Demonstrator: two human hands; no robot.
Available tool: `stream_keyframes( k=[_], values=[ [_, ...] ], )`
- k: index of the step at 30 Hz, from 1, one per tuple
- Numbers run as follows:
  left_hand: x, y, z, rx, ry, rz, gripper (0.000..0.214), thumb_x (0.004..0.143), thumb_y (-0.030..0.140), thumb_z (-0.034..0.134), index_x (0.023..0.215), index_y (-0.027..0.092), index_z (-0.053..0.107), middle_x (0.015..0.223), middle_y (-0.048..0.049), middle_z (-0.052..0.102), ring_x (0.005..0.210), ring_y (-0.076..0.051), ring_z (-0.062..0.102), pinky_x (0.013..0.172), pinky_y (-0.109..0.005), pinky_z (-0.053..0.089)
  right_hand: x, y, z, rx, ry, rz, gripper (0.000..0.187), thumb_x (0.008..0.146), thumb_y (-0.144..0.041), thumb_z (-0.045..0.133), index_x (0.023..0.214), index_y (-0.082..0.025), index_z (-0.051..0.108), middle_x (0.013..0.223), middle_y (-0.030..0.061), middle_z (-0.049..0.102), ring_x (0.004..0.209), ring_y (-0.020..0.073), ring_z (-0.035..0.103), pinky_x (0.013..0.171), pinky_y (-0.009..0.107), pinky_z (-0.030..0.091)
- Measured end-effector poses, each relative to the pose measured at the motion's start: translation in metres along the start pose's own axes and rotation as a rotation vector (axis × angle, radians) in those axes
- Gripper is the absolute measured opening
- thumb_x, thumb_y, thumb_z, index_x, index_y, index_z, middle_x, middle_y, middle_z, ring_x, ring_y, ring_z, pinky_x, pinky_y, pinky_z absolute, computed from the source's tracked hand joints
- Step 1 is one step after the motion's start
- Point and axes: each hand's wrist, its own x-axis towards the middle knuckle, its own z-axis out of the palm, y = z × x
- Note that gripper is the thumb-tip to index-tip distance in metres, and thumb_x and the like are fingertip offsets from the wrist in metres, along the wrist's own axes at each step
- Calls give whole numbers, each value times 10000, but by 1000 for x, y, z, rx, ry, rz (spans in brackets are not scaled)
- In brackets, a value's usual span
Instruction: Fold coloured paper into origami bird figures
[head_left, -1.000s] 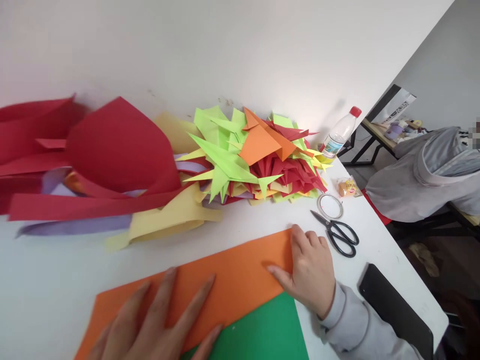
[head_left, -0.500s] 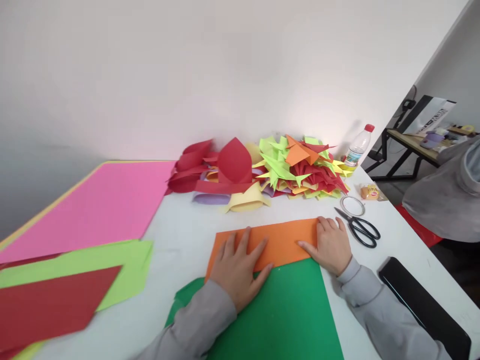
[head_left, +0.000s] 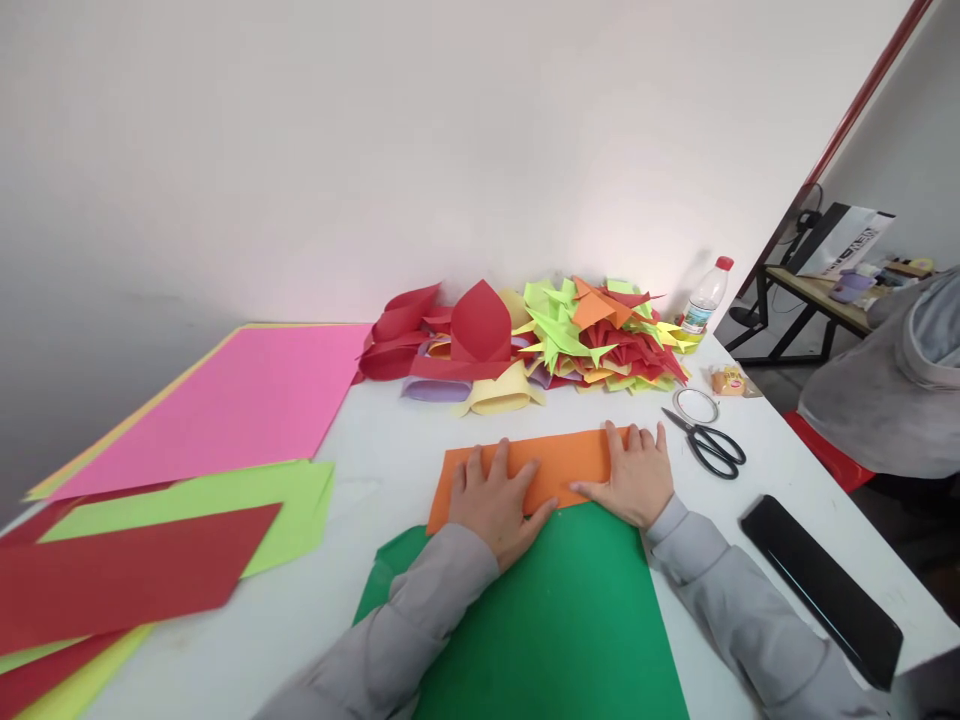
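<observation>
Spreading its fingers well apart, the left hand [head_left: 491,505] lay palm down across the left part of an orange paper [head_left: 566,458], its thumb out toward the right. The right hand [head_left: 639,475] covered the other end of that paper, fingers loosely fanned and thumb set apart, resting on top. The orange paper sat in front of the person, its near edge over the top of a large green sheet [head_left: 555,610]. Two grey sleeves [head_left: 720,565] led back from the wrists, the left one passing over the green.

Just right of the right hand I saw black-handled scissors [head_left: 709,445], tips pointing left and away, and beside the tips a ring of tape [head_left: 676,402]. Nearer the person, on the right, a black slab like a phone [head_left: 821,590] lay flat on the white table [head_left: 360,440].

Farther back, by the wall [head_left: 375,150], was a heap of folded papers [head_left: 562,330] in lime, orange, red and yellow, with curved red pieces [head_left: 480,325] at its left. A red-capped bottle [head_left: 706,300] stood at its right end, a wrapped snack [head_left: 727,381] near it. Off to the left, a pink sheet [head_left: 225,400] lay behind lime sheets [head_left: 300,520] and a dark red sheet [head_left: 135,575].
</observation>
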Motion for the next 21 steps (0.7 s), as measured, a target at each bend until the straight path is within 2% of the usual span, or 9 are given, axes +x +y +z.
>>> stream_keyframes(
  k=[6,12,21],
  values=[
    [2,7,-3,-24,-35,-43,786,769,744,388,1343,223,513,1531,-199,265,1362,-520,193,1052,-635,152,-1,-2,1,6,-83,11,1157,609,-915,400,1462,-136,330,1374,288,440,1263,442,381,1071,579,29],
    [3,5,7,-15,5,-50,795,759,762,378,1348,244,504,1525,-180,284,1371,-510,173,1059,-615,149,-1,4,7,47,-121,29,1109,629,-885,442,1471,-174,315,1444,260,361,1311,438,314,1066,600,55],
    [3,5,6,-40,7,-56,784,746,763,403,1323,249,531,1528,-173,278,1368,-511,170,1060,-610,137,0,48,-1,238,-304,-34,919,764,-668,536,1499,-228,203,1528,148,268,1369,328,272,1070,607,166]
  ],
)
